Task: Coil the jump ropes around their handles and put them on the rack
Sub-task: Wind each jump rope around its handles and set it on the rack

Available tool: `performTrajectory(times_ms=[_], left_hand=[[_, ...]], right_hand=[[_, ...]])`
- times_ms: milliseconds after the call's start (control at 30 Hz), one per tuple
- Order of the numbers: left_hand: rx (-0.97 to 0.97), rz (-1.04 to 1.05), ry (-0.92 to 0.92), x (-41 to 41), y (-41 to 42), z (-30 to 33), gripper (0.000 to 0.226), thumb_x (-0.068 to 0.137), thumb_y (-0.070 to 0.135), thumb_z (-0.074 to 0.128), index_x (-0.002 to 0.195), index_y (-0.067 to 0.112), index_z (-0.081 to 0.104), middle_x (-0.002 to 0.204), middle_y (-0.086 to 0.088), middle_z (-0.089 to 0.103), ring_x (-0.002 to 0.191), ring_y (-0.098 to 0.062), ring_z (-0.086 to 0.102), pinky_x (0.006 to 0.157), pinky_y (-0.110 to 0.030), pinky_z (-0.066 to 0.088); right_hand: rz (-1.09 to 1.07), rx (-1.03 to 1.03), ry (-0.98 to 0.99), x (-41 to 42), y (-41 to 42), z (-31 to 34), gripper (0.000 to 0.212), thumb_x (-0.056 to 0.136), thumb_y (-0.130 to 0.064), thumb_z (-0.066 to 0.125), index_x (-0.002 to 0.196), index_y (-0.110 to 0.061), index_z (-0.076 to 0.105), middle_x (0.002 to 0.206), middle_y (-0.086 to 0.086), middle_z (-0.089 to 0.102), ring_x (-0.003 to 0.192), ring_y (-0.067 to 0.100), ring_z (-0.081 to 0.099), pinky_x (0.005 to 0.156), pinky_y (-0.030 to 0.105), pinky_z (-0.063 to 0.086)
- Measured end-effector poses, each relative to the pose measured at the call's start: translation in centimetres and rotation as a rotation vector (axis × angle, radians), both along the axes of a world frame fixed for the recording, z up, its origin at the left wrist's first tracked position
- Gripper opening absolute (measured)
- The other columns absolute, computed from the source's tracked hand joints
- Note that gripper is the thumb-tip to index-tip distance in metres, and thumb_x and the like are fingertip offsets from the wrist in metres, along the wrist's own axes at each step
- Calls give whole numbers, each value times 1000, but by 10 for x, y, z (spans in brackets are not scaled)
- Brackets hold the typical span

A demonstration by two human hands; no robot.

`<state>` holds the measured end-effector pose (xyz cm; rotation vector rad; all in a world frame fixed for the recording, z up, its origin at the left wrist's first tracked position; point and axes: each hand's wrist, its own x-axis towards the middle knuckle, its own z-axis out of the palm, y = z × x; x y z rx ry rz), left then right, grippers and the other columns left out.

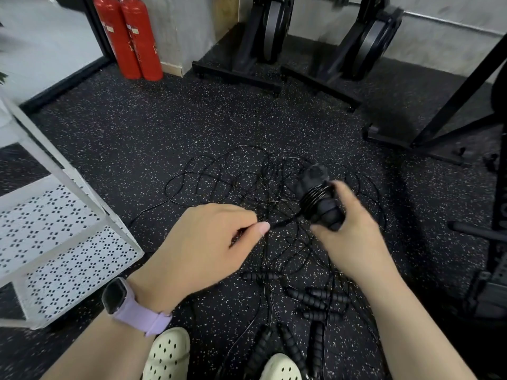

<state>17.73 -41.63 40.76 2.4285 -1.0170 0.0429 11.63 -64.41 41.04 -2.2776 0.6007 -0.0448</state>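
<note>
Gripping the upright handles [319,204], the right hand [354,237] is facing the left hand [208,237], seemingly pinching rope [282,224] leftward

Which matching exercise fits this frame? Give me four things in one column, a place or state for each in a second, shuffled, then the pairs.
Things:
1. left hand
2. right hand
3. fire extinguishers
4. white rack

Places or states:
A. stand upright by the far wall
B. pinches a thin black cord
C. stands at the left, perforated shelves
D. grips paired handles with cord wound round them

Pairs: 1-B, 2-D, 3-A, 4-C
</note>
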Motion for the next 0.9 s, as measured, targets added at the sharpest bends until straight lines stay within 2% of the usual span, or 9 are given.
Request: performTrajectory(times_ms=[133, 267, 367, 433, 533, 633, 733, 800, 900], left_hand=[[-23, -99, -105, -1, -5, -3, 41, 104, 51, 38, 69, 30, 43, 69, 12, 39, 70, -7, 43, 61, -26, 41], [-59, -59, -6, 6, -2, -1, 37, 103, 54, 40, 78, 31, 56, 80, 13, 44, 80, -5, 48, 68, -22, 40], [-215, -18, 402, 13, 7, 5, 36, 97, 54, 50, 74, 30, 62, 80, 11, 57, 76, -6, 59, 70, -19, 44], [-280, -3, 647, 18, 11, 5, 35, 91, 54, 55, 73, 26, 67, 74, 8, 66, 67, -6, 62, 68, -21, 47], [-345, -20, 943, 26, 20, 1, 33, 90, 51, 72, 75, 22, 69, 72, -3, 66, 66, -19, 57, 66, -31, 45], [-410, -31, 1277, 33, 24, -3, 27, 86, 42, 75, 75, 19, 66, 68, -1, 58, 57, -14, 51, 56, -25, 42], [-420, 28, 1446, 39, 16, -7, 35, 89, 41, 75, 69, 14, 67, 64, -1, 62, 54, -13, 57, 55, -22, 48], [-463, 46, 1482, 38, 13, -9, 49, 99, 41, 62, 59, 13, 68, 60, -1, 63, 52, -12, 59, 56, -22, 50], [-820, 45, 1725, 33, 13, -5, 35, 95, 26, 53, 72, 7, 73, 77, -9, 69, 68, -21, 64, 71, -31, 51]], right_hand=[[468, -173, 334, -6, 20, 1, 88, 85, -11, 74, 144, -63, 35, 119, -8, 69, 86, 12, 70, 80, 38, 61], [744, -126, 311, -9, 41, 5, 59, 85, -13, 70, 113, -59, 45, 92, -6, 70, 77, 17, 65, 70, 38, 56], [790, 15, 213, -10, 45, 16, 42, 86, -16, 76, 101, -49, 55, 84, -4, 69, 70, 10, 60, 69, 34, 52], [804, 103, 205, -12, 45, 21, 41, 86, -16, 80, 109, -45, 61, 87, -7, 69, 71, 5, 57, 71, 28, 45], [787, 225, 193, -15, 46, 26, 54, 85, -18, 83, 125, -49, 63, 100, -15, 73, 82, 0, 64, 86, 25, 49], [761, 261, 159, -17, 46, 30, 72, 82, -21, 86, 140, -50, 54, 110, -14, 74, 97, 6, 70, 99, 36, 53], [705, 281, 178, -20, 45, 35, 98, 80, -25, 88, 143, -70, 29, 107, -11, 76, 97, 6, 71, 104, 38, 51], [674, 325, 161, -22, 45, 38, 111, 79, -24, 89, 139, -81, 16, 112, -9, 75, 102, 8, 71, 107, 40, 49], [669, 459, 86, -21, 44, 38, 105, 81, -13, 88, 144, -73, 29, 125, -11, 71, 111, 10, 70, 108, 48, 50]])
